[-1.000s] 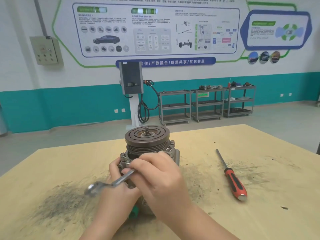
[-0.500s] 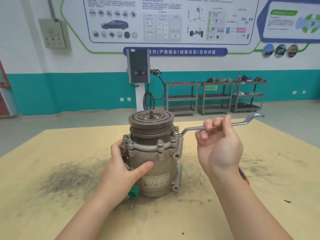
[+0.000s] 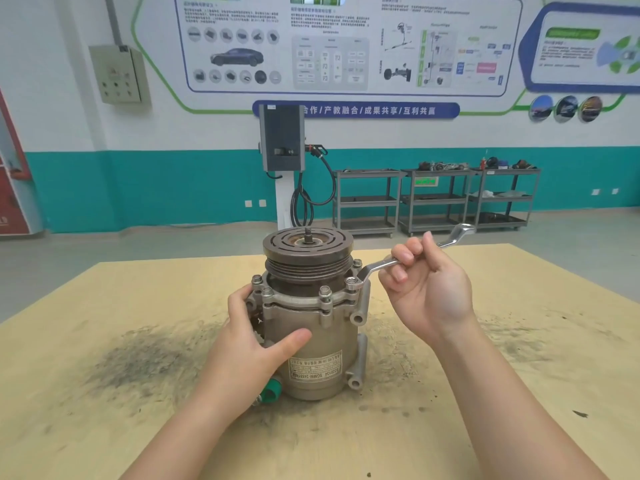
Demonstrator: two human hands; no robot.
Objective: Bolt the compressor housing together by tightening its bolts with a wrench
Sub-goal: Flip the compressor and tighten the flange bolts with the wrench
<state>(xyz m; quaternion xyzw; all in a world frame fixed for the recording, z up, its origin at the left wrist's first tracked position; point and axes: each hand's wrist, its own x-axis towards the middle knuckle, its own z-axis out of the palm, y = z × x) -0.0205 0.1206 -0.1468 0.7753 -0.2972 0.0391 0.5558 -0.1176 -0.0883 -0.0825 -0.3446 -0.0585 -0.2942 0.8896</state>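
Note:
The compressor (image 3: 318, 341) stands upright in the middle of the table, its dark pulley (image 3: 307, 249) on top. Several bolts (image 3: 325, 292) ring the flange of its metal housing. My left hand (image 3: 252, 344) wraps around the housing's left side, thumb across the front. My right hand (image 3: 424, 289) grips the shank of a silver ring wrench (image 3: 388, 263). The wrench's ring end sits on the bolt (image 3: 352, 282) at the flange's right side, and its free end points up to the right.
The wooden table (image 3: 104, 393) carries dark grime smudges left and right of the compressor. A green cap (image 3: 272, 391) shows at the compressor's lower left. Metal shelf carts (image 3: 433, 202) and a charging post (image 3: 282, 140) stand far behind.
My right hand carried the wrench from the compressor's front left over to the right-side bolt, and the ring end now sits on it. The camera moved closer; the red screwdriver is hidden now.

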